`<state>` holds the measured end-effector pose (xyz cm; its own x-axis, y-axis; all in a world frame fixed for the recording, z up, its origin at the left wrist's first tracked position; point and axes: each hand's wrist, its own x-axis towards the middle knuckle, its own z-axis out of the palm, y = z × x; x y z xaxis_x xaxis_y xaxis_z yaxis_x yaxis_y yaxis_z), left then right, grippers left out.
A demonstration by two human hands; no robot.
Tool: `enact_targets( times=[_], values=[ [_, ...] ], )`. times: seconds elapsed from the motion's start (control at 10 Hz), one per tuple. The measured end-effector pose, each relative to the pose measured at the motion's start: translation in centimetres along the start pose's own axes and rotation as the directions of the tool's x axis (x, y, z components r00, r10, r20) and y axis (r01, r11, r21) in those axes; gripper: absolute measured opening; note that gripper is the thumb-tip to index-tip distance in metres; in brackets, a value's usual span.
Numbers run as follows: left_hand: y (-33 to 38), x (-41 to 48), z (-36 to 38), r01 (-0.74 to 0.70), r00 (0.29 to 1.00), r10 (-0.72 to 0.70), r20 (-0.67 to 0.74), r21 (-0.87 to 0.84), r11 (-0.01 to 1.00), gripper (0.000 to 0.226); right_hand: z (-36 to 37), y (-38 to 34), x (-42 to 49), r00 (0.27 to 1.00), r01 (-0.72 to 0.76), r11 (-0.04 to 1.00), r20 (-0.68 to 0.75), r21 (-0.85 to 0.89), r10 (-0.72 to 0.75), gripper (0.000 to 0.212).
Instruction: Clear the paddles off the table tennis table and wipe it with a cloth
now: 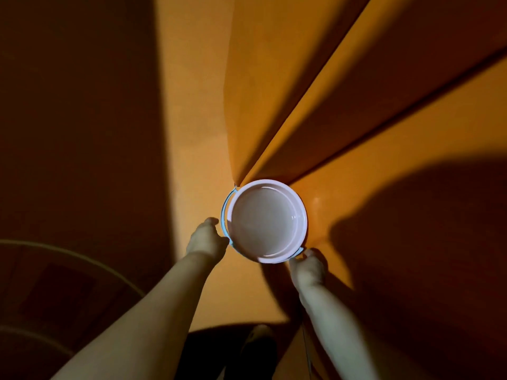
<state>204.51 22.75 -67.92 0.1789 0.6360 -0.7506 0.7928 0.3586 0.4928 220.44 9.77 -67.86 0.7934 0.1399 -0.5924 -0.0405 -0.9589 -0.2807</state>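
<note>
A pale pink bucket (267, 222) stands on the orange floor in a wall corner, seen straight from above. It looks empty, and its thin light-blue wire handle (223, 215) lies down against the left rim. My left hand (207, 237) reaches to the bucket's left side at the handle, fingers curled around it. My right hand (308, 266) is at the lower right rim, fingertips on the handle's end there. No paddle, cloth or table tennis table is in view.
Orange walls (274, 91) meet in the corner just behind the bucket. A round fan base or stand (55, 283) sits in deep shadow at the lower left. My foot (258, 341) is below the bucket. A large shadow covers the right floor.
</note>
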Motion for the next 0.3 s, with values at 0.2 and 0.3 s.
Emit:
enact_targets(
  times=[0.2, 0.3],
  values=[
    [1.5, -12.0, -6.3, -0.016, 0.999, 0.015, 0.050, 0.015, 1.000, 0.027, -7.8, -1.2, -10.1, 0.958, -0.039, 0.986, 0.285, 0.162, -0.009, 0.018],
    [4.1, -20.1, -10.7, -0.071, 0.997, 0.070, 0.035, 0.015, 0.997, 0.015, -14.6, -3.3, -18.5, 0.944, 0.095, 0.981, 0.298, 0.170, -0.144, 0.015]
  ],
)
